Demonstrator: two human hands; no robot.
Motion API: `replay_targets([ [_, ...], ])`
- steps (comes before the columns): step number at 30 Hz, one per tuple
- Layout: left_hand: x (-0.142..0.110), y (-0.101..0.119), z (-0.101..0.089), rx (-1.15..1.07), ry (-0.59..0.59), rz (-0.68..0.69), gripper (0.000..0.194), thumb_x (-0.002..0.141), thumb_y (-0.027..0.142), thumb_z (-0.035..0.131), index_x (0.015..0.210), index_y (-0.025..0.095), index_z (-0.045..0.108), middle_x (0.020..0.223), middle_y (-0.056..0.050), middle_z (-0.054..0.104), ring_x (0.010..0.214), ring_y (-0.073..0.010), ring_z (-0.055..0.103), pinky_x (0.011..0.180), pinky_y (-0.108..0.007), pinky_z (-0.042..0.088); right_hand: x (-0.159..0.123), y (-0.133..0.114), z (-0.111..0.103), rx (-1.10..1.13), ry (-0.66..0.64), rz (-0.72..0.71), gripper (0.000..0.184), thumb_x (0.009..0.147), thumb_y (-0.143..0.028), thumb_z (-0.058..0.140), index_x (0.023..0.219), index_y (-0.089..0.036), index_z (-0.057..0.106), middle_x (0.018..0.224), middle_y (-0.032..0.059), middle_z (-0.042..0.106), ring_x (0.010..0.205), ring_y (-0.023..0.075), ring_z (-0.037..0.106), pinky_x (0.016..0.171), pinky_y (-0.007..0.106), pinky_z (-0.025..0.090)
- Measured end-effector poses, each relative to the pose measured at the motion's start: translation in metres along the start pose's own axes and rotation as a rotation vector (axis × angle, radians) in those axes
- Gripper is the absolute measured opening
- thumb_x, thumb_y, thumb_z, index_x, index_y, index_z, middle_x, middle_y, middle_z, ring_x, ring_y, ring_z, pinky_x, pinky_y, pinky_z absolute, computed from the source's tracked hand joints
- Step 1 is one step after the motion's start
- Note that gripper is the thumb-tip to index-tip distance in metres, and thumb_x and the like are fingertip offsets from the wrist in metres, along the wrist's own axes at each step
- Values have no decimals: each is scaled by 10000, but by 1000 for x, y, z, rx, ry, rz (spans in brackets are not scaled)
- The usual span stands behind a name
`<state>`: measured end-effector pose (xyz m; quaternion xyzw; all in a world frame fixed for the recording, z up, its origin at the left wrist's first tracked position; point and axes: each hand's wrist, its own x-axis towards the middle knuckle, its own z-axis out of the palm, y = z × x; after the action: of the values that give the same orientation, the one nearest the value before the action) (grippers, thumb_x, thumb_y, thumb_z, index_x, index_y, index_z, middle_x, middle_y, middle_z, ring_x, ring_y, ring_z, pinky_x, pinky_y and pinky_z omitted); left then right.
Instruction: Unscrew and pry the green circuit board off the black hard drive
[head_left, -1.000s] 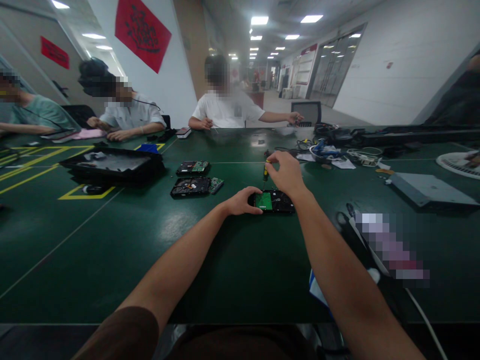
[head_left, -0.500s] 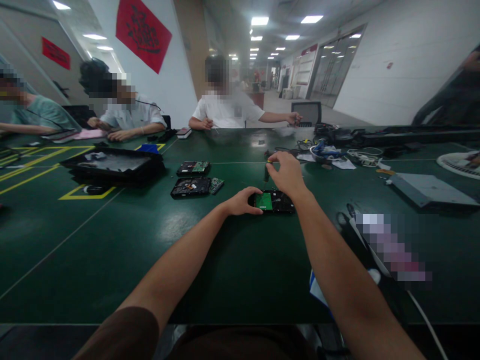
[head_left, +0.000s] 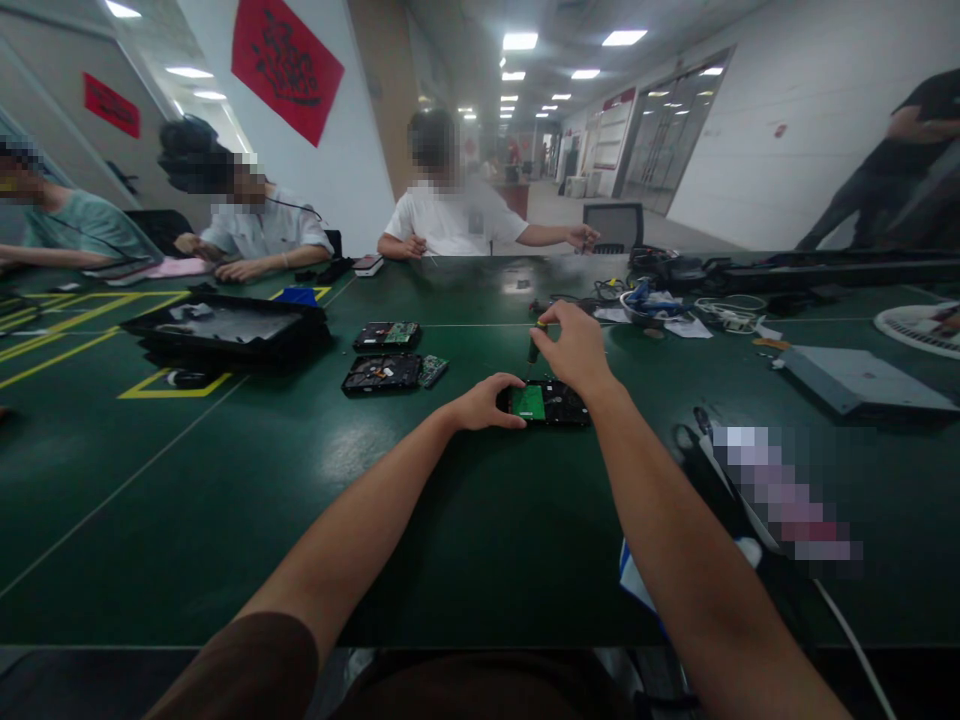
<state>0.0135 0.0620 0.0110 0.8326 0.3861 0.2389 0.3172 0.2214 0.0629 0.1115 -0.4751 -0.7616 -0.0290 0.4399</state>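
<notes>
A black hard drive [head_left: 562,403] with a green circuit board [head_left: 529,401] lies flat on the dark green table. My left hand [head_left: 487,402] grips the drive's left end between thumb and fingers. Above the drive, my right hand [head_left: 571,342] pinches the handle of an upright screwdriver [head_left: 533,350]. Its shaft points down at the drive's upper left edge; whether the tip touches a screw is too small to tell. To the left lie a second hard drive [head_left: 382,373], a loose circuit board [head_left: 434,371] and a third hard drive [head_left: 387,336].
Stacked black trays [head_left: 225,335] stand at the left. On the right are a grey metal case [head_left: 870,380], a bowl of parts [head_left: 649,305], cables [head_left: 731,312] and a blurred-out long object [head_left: 780,490]. Several people sit across the table; another person [head_left: 900,150] stands at the far right.
My right hand has shifted very slightly with the screwdriver; the hard drive and my left hand stay in place. The person at the far right has come further into view.
</notes>
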Motion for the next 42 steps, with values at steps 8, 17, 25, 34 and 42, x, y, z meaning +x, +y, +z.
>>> replay_targets([
  [8,2,-4,2,16,3,16,849,650,541,862,1383,249,551,1413,-94,551,1316,-314,523,1128,-451,412,0,-1,1,23,-17,-36,86,897,-235,585,962,-227,641,1020,95,709,1014,282,626,954,449,453],
  [17,0,1,0,12,-11,16,838,663,542,854,1390,259,546,1436,-92,531,1332,-314,508,1140,-455,401,0,-2,-1,35,-14,0,22,898,-267,599,898,-245,600,981,80,706,969,277,628,911,443,464],
  [25,0,0,1,14,0,16,836,652,542,856,1382,267,555,1435,-81,534,1336,-321,507,1145,-461,397,0,-2,-2,4,24,12,48,874,-242,626,885,-235,580,973,92,699,954,278,628,886,425,471],
  [34,2,-5,3,7,14,30,835,643,544,857,1369,258,560,1397,-81,559,1304,-313,530,1128,-455,413,0,0,0,-3,-12,0,34,901,-260,602,929,-242,610,1019,95,712,1016,294,619,944,463,449],
  [42,1,-3,2,7,9,22,828,644,539,862,1364,259,565,1408,-92,553,1311,-316,526,1127,-456,412,0,-2,-1,22,-17,-15,63,925,-295,583,910,-248,622,994,77,720,992,281,631,930,447,460],
])
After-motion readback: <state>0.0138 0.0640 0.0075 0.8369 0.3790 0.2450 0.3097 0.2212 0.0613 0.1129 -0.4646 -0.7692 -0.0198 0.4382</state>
